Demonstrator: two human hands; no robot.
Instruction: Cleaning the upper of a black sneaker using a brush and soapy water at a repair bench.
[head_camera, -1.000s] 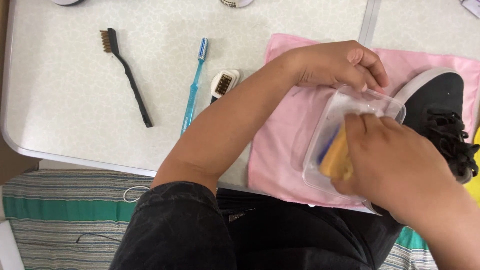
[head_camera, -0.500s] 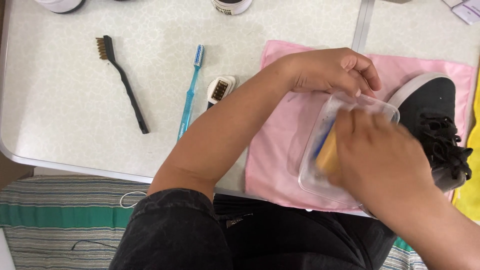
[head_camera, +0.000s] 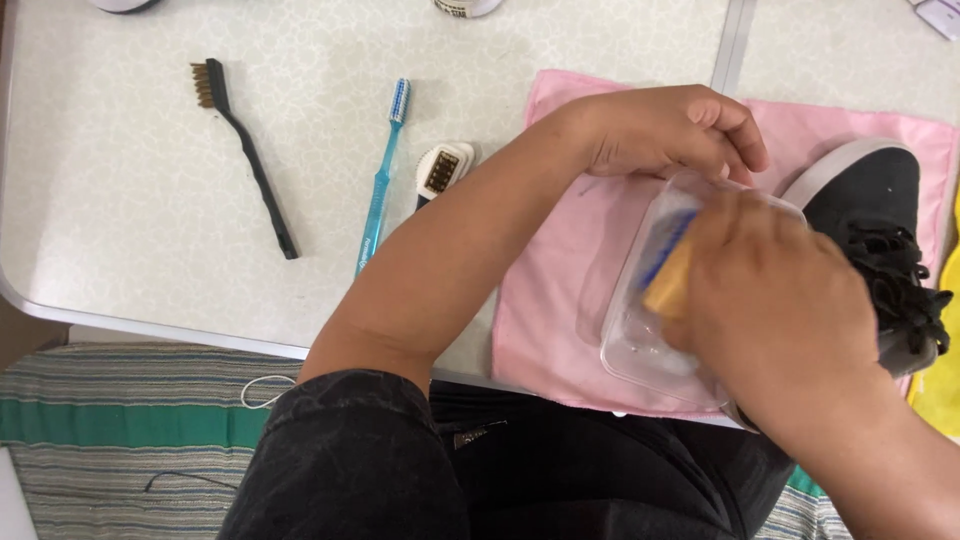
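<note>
A clear plastic container (head_camera: 640, 345) sits on a pink cloth (head_camera: 560, 300) at the table's front edge. My left hand (head_camera: 670, 130) curls over the container's far rim and steadies it. My right hand (head_camera: 775, 290) is inside the container, closed around a yellow and blue sponge (head_camera: 668, 272), most of which is hidden under the fingers. A black shoe (head_camera: 885, 240) with a white sole and black laces lies on the cloth just right of the container.
On the white table to the left lie a black wire brush (head_camera: 245, 155), a blue toothbrush (head_camera: 382, 175) and a small white-headed brush (head_camera: 440, 170), partly behind my left forearm. A striped green rug (head_camera: 120, 430) covers the floor below. A yellow cloth (head_camera: 945, 380) shows at the right edge.
My right hand has shifted a little within the container, still on the sponge. My left hand stays on the rim. The view has drifted slightly.
</note>
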